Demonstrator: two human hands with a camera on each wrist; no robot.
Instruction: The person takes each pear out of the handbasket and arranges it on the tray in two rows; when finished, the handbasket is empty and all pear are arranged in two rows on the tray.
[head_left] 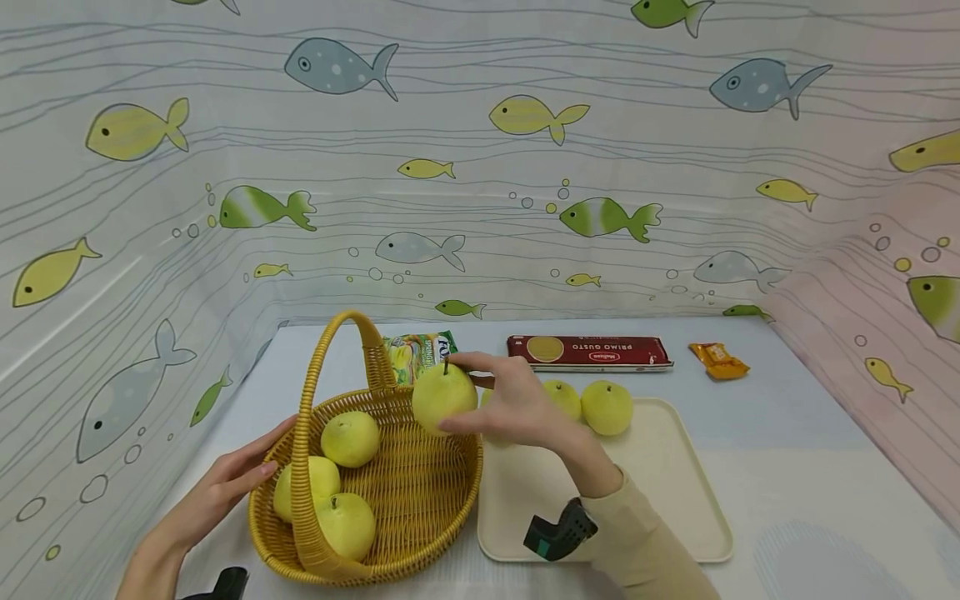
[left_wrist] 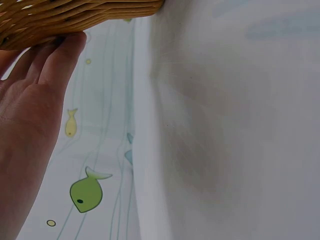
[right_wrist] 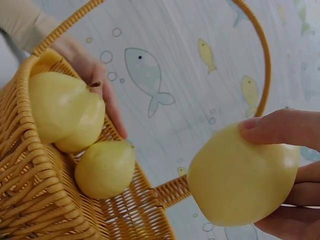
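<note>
In the head view my right hand (head_left: 517, 400) holds a yellow pear (head_left: 442, 398) between thumb and fingers, above the right side of a wicker basket (head_left: 420, 546). The right wrist view shows this pear (right_wrist: 242, 180) close up, with the thumb (right_wrist: 280, 127) on its upper side. Three more pears (head_left: 351, 439) lie in the basket's left half. My left hand (head_left: 217, 492) rests on the basket's left side. Its fingers look fairly straight against the outer wall (left_wrist: 75, 17) in the left wrist view.
Right of the basket lies a cream tray (head_left: 637, 508), with pears (head_left: 607, 408) at its back edge, partly behind my right hand. Farther back are a green-yellow packet (head_left: 416, 354), a dark red biscuit pack (head_left: 588, 353) and a small orange packet (head_left: 718, 361). The basket's tall handle (head_left: 307, 400) arches up.
</note>
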